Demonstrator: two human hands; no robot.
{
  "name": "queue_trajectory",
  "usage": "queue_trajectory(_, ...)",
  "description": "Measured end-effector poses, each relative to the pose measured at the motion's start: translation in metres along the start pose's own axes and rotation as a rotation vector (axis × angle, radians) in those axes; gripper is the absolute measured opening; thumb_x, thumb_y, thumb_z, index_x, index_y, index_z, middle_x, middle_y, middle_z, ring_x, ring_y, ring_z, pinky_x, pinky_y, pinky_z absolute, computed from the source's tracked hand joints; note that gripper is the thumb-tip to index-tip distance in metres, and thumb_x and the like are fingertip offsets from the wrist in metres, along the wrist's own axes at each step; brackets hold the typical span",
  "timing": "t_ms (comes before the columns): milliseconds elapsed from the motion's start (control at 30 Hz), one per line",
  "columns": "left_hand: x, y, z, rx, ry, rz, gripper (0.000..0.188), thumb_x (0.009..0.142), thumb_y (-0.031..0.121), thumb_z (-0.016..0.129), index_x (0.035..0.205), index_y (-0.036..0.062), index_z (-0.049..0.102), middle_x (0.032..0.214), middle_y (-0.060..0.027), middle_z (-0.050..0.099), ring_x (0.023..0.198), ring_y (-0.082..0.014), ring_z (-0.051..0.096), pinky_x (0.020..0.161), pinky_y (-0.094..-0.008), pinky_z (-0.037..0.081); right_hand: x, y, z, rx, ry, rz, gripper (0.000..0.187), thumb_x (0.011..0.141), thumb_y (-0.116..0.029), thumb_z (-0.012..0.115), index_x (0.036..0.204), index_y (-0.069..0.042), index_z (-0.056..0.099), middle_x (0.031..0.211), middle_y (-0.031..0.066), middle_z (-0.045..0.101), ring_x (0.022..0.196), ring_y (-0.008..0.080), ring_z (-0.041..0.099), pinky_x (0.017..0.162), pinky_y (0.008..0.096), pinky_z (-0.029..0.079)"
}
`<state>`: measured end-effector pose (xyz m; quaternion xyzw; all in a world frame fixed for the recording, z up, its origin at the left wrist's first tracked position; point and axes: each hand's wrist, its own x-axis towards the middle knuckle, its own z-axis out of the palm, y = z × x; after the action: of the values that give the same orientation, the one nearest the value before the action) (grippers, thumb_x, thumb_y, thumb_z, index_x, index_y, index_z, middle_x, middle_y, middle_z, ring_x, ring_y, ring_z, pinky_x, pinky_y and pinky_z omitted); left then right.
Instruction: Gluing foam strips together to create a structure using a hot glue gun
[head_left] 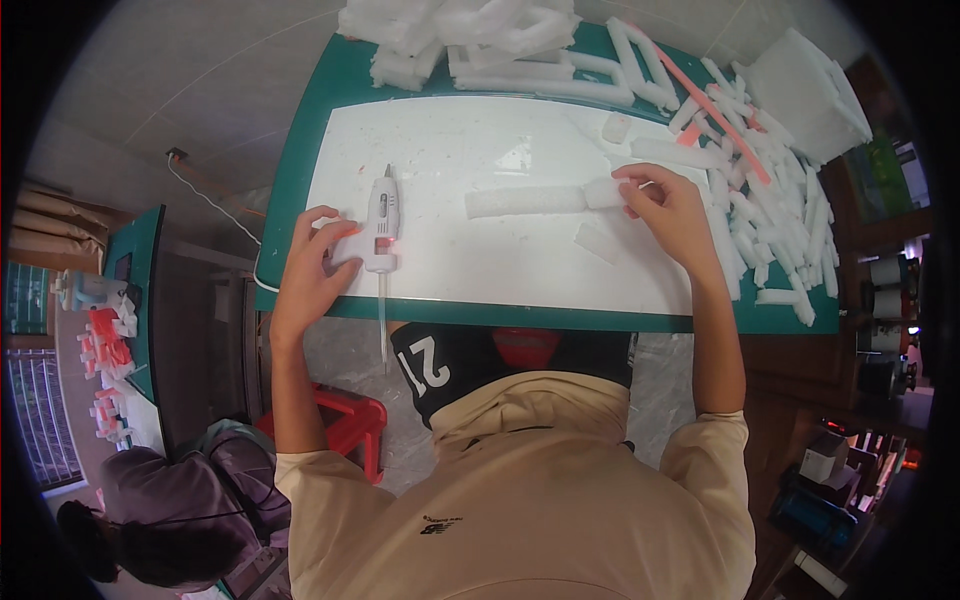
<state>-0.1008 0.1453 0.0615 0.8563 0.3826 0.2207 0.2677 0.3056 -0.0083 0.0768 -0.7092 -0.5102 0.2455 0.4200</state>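
Observation:
My left hand (322,262) has its fingers and thumb curled about the handle of a white hot glue gun (384,212). The gun lies on the white board, its nozzle toward the far side and a clear glue stick (382,315) jutting past the near table edge. At the right, my right hand (662,205) pinches a short white foam piece (604,193) between thumb and fingers. That piece meets the right end of a long flat foam strip (525,202); whether they are joined I cannot tell. A loose thin foam piece (597,243) lies just nearer to me.
A white board (440,140) covers most of the green table (300,190). Foam frames (540,85) are stacked along the far edge. Foam offcuts (770,220), pink strips and a foam box (808,95) crowd the right. A red stool (350,420) and another person (190,490) are at lower left.

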Motion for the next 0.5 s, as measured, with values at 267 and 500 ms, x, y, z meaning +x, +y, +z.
queue_trajectory(267,-0.003,0.014,-0.012,0.064,-0.023,0.013,0.041,0.079,-0.005,0.063,0.118,0.005,0.062,0.13,-0.0137,0.055,0.113,-0.0336,0.059,0.093,-0.0371,0.049,0.01,0.002,0.002,-0.132,-0.004,-0.077,0.021,0.089,-0.011,0.064,0.107,0.0,0.07,0.078,0.0031,0.064,0.066,0.0075,0.06,0.064,0.0213,0.046)
queue_trajectory(500,0.005,0.036,-0.01,0.124,0.083,0.136,0.032,0.081,-0.006,0.057,0.112,0.001,0.061,0.121,-0.0151,0.059,0.108,-0.0334,0.06,0.089,-0.038,0.051,0.015,-0.003,0.004,-0.223,-0.034,-0.118,0.021,0.089,-0.011,0.064,0.106,0.001,0.07,0.081,0.0034,0.063,0.066,0.0078,0.059,0.062,0.0218,0.046)
